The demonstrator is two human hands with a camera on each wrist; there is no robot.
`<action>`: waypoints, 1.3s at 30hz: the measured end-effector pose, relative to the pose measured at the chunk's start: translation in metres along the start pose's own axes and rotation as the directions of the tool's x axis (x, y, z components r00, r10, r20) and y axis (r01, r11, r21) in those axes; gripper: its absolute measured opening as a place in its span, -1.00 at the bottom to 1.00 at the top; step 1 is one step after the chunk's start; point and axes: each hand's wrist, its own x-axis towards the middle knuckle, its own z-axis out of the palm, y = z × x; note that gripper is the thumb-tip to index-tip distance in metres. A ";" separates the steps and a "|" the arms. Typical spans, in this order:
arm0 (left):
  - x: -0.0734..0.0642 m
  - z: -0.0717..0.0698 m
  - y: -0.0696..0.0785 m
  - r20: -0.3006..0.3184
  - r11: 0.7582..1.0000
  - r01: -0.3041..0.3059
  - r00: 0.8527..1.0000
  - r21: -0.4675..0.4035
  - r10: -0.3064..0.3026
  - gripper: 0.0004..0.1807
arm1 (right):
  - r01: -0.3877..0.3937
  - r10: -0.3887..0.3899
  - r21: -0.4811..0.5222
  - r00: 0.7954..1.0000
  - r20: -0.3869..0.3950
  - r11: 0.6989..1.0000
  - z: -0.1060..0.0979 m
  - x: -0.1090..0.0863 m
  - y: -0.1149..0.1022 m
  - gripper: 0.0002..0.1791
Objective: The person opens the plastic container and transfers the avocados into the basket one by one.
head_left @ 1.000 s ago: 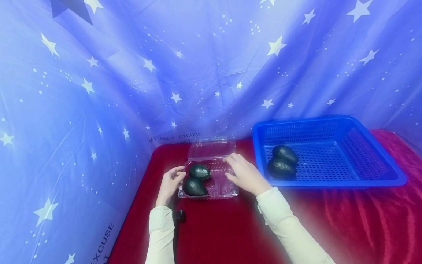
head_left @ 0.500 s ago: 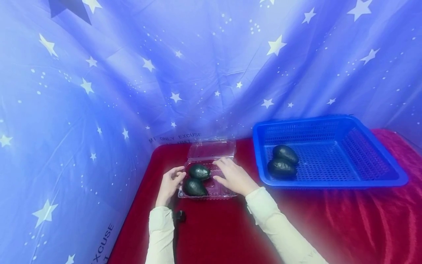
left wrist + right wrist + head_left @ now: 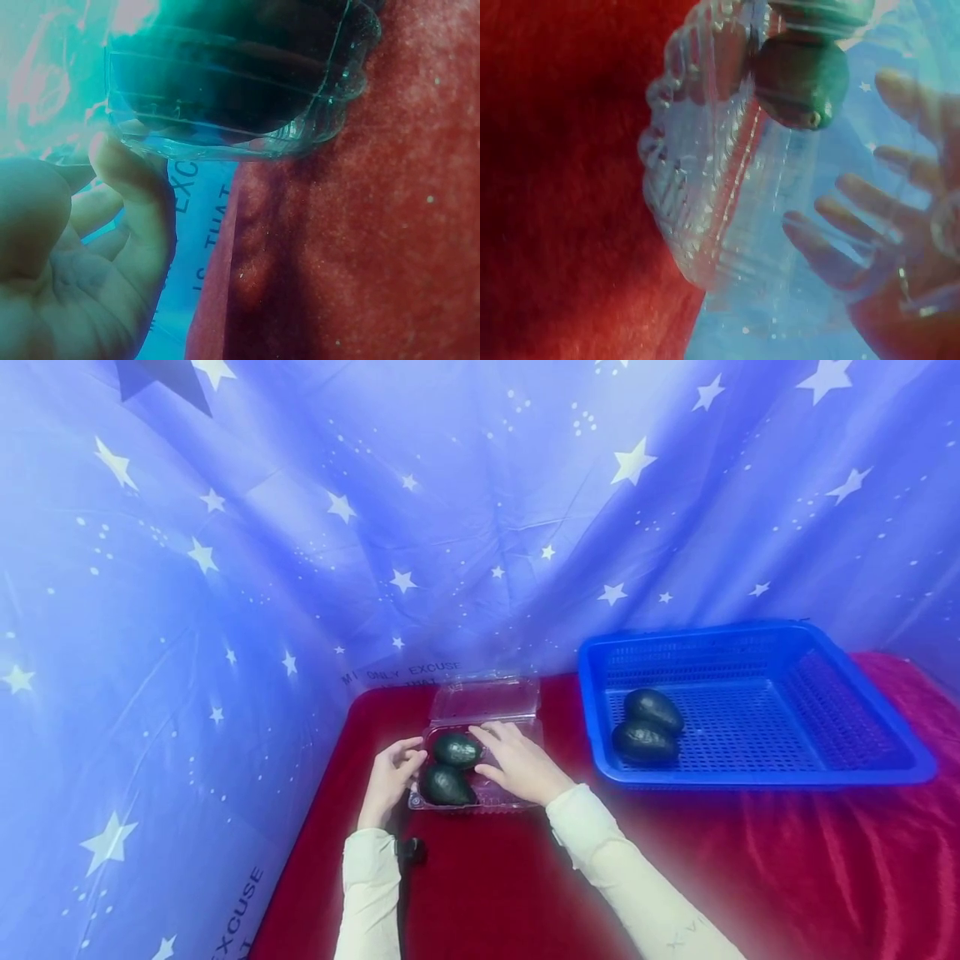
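Over the clamshell (image 3: 491, 809) my right hand (image 3: 521, 765) spreads wide; whether my left hand (image 3: 387, 779) pinches it, I can't tell. Bumping its avocados (image 3: 448, 786) could make it slide.

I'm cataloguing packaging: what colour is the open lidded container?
The container is clear and colourless; the head view shows it best.

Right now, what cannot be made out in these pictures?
Head view: part of the clear container, hidden behind the right hand.
Head view: marks on the right sleeve, too small to read.
Left wrist view: dark fruit, cut off by the top edge.
Right wrist view: right hand, cut by the right edge.
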 end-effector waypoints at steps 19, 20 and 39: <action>0.000 0.000 0.001 0.000 1.000 -0.022 1.000 0.022 0.022 -0.59 | 0.086 -0.078 -0.090 0.993 0.087 0.992 0.015 0.007 -0.002 -0.28; 0.000 0.000 0.001 -0.001 1.000 -0.023 1.000 0.018 0.023 -0.59 | 0.087 -0.079 -0.092 0.993 0.092 0.992 0.016 0.007 -0.002 -0.28; -0.009 -0.001 0.021 0.040 0.999 0.011 0.999 -0.030 -0.010 -0.58 | 0.087 -0.081 -0.060 0.992 0.099 0.994 0.026 0.017 -0.009 -0.27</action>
